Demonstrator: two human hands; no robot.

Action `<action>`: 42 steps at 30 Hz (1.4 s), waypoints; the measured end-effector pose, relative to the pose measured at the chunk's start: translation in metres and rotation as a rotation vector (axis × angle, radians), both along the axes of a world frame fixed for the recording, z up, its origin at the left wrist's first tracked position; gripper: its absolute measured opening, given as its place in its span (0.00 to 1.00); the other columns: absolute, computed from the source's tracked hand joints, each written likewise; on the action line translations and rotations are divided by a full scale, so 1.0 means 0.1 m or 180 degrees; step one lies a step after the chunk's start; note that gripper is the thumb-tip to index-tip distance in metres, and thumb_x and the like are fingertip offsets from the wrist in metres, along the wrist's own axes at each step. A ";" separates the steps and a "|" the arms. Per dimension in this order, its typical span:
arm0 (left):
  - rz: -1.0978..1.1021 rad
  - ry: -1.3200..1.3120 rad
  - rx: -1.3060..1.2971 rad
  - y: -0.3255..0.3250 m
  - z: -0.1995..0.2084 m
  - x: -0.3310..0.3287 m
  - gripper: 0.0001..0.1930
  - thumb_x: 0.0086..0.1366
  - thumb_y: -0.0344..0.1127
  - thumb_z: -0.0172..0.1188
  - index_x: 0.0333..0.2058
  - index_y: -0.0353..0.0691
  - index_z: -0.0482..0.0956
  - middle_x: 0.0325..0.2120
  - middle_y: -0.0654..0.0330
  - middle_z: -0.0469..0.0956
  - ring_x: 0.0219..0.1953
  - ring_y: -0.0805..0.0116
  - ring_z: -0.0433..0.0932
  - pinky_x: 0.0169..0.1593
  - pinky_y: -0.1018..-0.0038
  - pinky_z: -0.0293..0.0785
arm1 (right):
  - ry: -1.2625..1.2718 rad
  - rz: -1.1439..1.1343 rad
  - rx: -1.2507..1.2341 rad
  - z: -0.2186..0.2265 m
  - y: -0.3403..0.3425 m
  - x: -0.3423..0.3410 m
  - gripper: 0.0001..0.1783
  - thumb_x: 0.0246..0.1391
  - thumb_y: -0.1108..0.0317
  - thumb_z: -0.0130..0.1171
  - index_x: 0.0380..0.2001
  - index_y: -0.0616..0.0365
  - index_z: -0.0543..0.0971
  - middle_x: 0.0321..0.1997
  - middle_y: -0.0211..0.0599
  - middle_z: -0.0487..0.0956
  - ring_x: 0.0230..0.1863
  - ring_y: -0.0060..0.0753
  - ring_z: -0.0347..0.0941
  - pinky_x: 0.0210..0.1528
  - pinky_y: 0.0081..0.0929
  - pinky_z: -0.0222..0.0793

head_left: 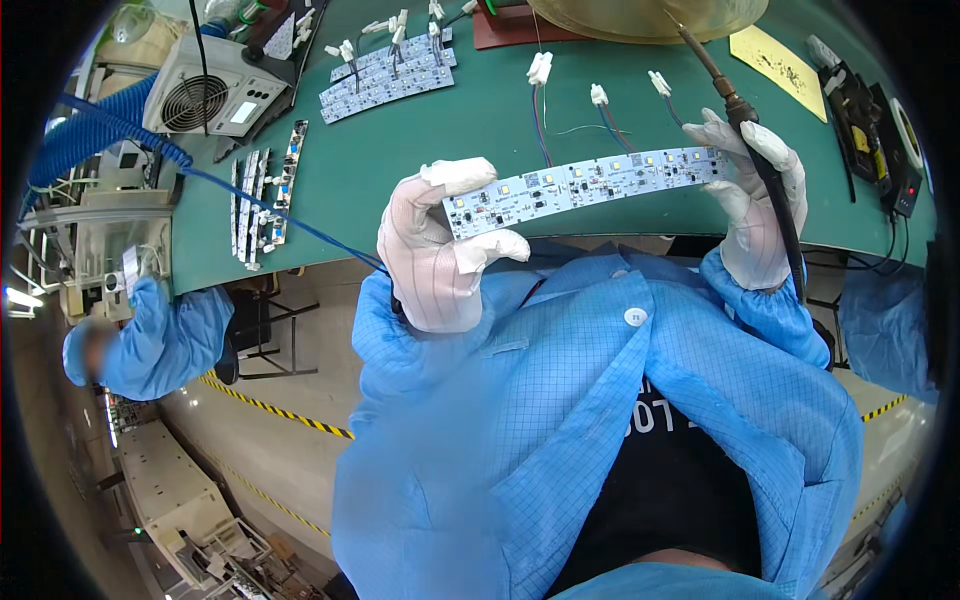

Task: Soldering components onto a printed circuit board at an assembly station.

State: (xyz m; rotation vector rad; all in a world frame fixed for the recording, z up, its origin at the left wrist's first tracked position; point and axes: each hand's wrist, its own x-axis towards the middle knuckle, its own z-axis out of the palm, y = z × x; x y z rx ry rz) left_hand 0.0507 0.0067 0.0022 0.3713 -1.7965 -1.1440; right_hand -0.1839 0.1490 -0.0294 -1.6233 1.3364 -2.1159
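Observation:
A curved white LED circuit board (590,188) is held up over the front edge of the green table. My left hand (435,245), in a white glove with taped fingertips, pinches its left end between thumb and fingers. Gloved too, my right hand (755,205) grips the board's right end with thumb and fingertips. That same hand also holds a soldering iron (768,165), its tip pointing up and away from the board. Beyond the board's far edge run thin wires ending in white connectors (540,68); where they join it is hard to make out.
Several similar boards with wires (388,92) lie at the far left, and a row of strips (250,205) nearer. A boxy machine with a fan (212,88), a round amber dish (650,20), a yellow sponge-like sheet (778,68) and black devices (880,140) surround them. A co-worker (165,335) sits left.

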 end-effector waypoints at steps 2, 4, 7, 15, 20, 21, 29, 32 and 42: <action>-0.0037 0.0045 0.0079 0.01 0.01 0.00 0.32 0.47 0.48 0.70 0.43 0.32 0.68 0.34 0.55 0.73 0.36 0.69 0.76 0.39 0.77 0.75 | -0.0085 0.0067 -0.0002 -0.01 0.00 0.00 0.28 0.45 0.80 0.61 0.52 0.62 0.66 0.50 0.52 0.75 0.54 0.51 0.71 0.59 0.44 0.65; -0.0114 0.0133 0.0142 0.02 0.01 -0.01 0.33 0.45 0.47 0.72 0.44 0.31 0.68 0.35 0.55 0.73 0.36 0.68 0.76 0.40 0.76 0.74 | -0.0046 0.0021 0.0025 -0.02 0.00 0.00 0.28 0.45 0.80 0.61 0.52 0.62 0.66 0.50 0.52 0.75 0.54 0.52 0.71 0.59 0.44 0.65; -0.0055 0.0091 0.0069 0.03 0.00 -0.02 0.34 0.43 0.47 0.72 0.43 0.31 0.68 0.35 0.55 0.73 0.36 0.68 0.76 0.41 0.75 0.74 | 0.0000 -0.0010 0.0040 -0.02 0.00 -0.01 0.28 0.45 0.80 0.60 0.52 0.62 0.66 0.50 0.52 0.75 0.54 0.51 0.71 0.58 0.43 0.65; -0.0048 -0.0035 0.0054 0.04 0.02 -0.01 0.37 0.41 0.51 0.72 0.43 0.31 0.68 0.36 0.55 0.73 0.37 0.69 0.75 0.42 0.76 0.72 | -0.0052 0.0002 0.0052 -0.03 -0.01 -0.01 0.28 0.45 0.80 0.60 0.52 0.61 0.67 0.50 0.52 0.74 0.53 0.50 0.72 0.57 0.41 0.68; 0.0057 -0.0072 -0.0134 0.02 0.02 -0.01 0.38 0.42 0.55 0.70 0.44 0.31 0.68 0.37 0.55 0.73 0.37 0.70 0.74 0.43 0.75 0.71 | -0.0198 0.0002 0.0182 0.02 0.00 0.03 0.28 0.45 0.77 0.62 0.51 0.61 0.68 0.50 0.50 0.75 0.53 0.49 0.73 0.57 0.40 0.68; 0.0046 -0.0153 -0.0093 0.02 0.03 0.00 0.38 0.43 0.56 0.69 0.45 0.31 0.67 0.37 0.55 0.73 0.37 0.70 0.74 0.43 0.75 0.71 | -0.0197 0.0002 0.0180 0.02 0.00 0.03 0.28 0.45 0.77 0.62 0.51 0.61 0.68 0.50 0.50 0.75 0.53 0.49 0.73 0.57 0.40 0.68; 0.0112 0.0205 0.0659 -0.08 0.07 0.03 0.16 0.62 0.37 0.56 0.44 0.32 0.71 0.33 0.57 0.73 0.21 0.74 0.70 0.23 0.79 0.66 | 0.0316 -0.0166 0.0126 0.00 0.02 -0.02 0.26 0.47 0.70 0.64 0.50 0.61 0.68 0.48 0.48 0.76 0.53 0.48 0.72 0.60 0.40 0.63; 0.0681 -0.0090 0.0629 -0.47 0.18 0.14 0.15 0.65 0.37 0.49 0.46 0.33 0.69 0.32 0.57 0.73 0.23 0.75 0.69 0.26 0.83 0.64 | 0.0068 -0.0397 0.0152 -0.04 0.07 -0.07 0.25 0.49 0.71 0.63 0.50 0.61 0.69 0.46 0.47 0.77 0.54 0.46 0.72 0.60 0.39 0.61; 0.3013 -0.3042 -0.2281 -2.10 -0.19 0.65 0.19 0.50 0.34 0.67 0.42 0.42 0.77 0.38 0.59 0.76 0.45 0.64 0.73 0.46 0.70 0.71 | -0.0738 -0.0917 0.0720 -0.03 0.07 -0.06 0.20 0.50 0.75 0.58 0.48 0.60 0.71 0.43 0.43 0.79 0.50 0.35 0.73 0.53 0.26 0.63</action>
